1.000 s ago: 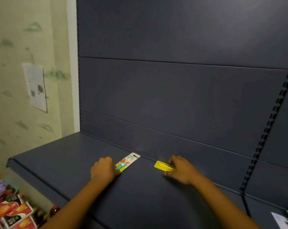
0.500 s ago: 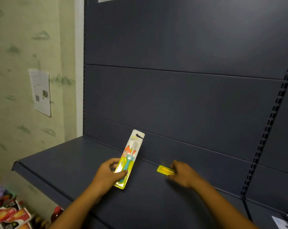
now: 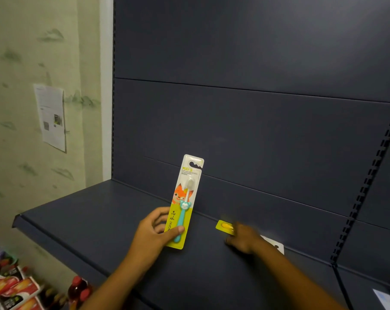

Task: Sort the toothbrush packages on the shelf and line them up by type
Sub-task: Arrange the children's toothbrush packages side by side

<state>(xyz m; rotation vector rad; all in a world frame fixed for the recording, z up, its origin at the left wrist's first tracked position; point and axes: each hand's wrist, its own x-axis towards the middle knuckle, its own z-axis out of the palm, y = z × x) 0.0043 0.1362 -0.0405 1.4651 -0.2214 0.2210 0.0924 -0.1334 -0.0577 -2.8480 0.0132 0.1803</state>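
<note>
My left hand (image 3: 155, 234) grips the lower end of a kids' toothbrush package (image 3: 186, 198), yellow and white with an orange fox and a teal brush, held upright against the back panel of the dark shelf (image 3: 95, 211). A second package (image 3: 225, 227) lies flat on the shelf to the right; its yellow end shows left of my blurred right hand (image 3: 243, 239), and its white hang-tab end (image 3: 275, 246) sticks out behind my wrist. My right hand rests on the middle of it, fingers curled down over it.
A slotted upright (image 3: 366, 186) runs down the shelf's right side. Left of the shelf is a green wall with a taped paper (image 3: 51, 117). Red boxes (image 3: 13, 291) and a red bottle (image 3: 77, 289) sit below the shelf's front edge. White items (image 3: 388, 296) peek in at the bottom right.
My left hand has lifted the fox package from lying flat to standing upright. My right hand has shifted right along the yellow package, and the view has tilted.
</note>
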